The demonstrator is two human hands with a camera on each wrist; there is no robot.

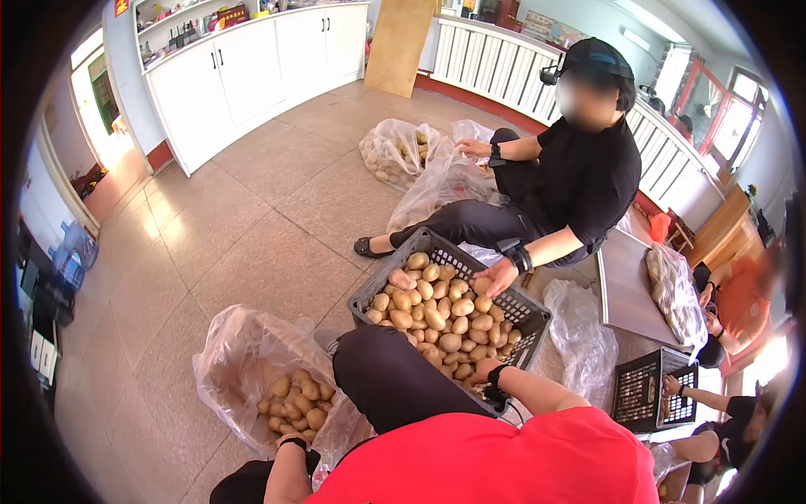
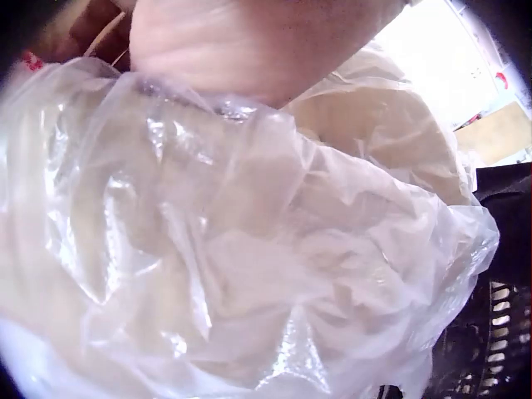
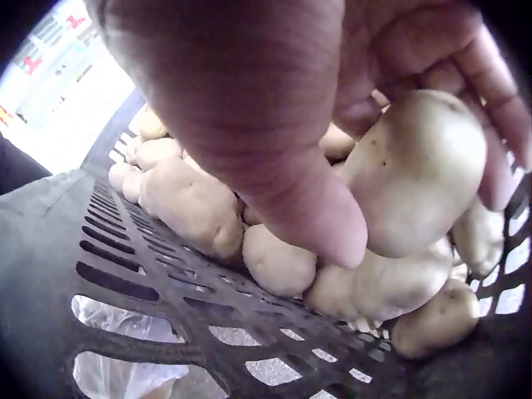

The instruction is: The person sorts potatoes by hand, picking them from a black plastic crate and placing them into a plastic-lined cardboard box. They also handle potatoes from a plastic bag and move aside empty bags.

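In the head view my left hand [image 1: 290, 438] is at the near rim of a clear plastic bag [image 1: 227, 357], with potatoes [image 1: 298, 401] inside. The left wrist view shows the heel of this hand [image 2: 241, 50] against the crinkled film [image 2: 274, 266]; its fingers are hidden, so I cannot tell how they lie. Inside the near end of a black plastic crate [image 1: 541, 323] heaped with potatoes [image 1: 437, 315], my right hand [image 1: 485, 371] grips one potato [image 3: 420, 174]. Its thumb [image 3: 332, 224] lies along one side, fingers round the far side. More potatoes [image 3: 195, 208] lie beneath.
Across the crate sits a person in black [image 1: 579, 168], one hand [image 1: 501, 275] over the potatoes. Filled plastic bags [image 1: 399, 155] stand beside that person. A crumpled bag [image 1: 579, 336] and a second black crate [image 1: 651, 391] are at right, near other people. White cabinets [image 1: 243, 71] line the back.
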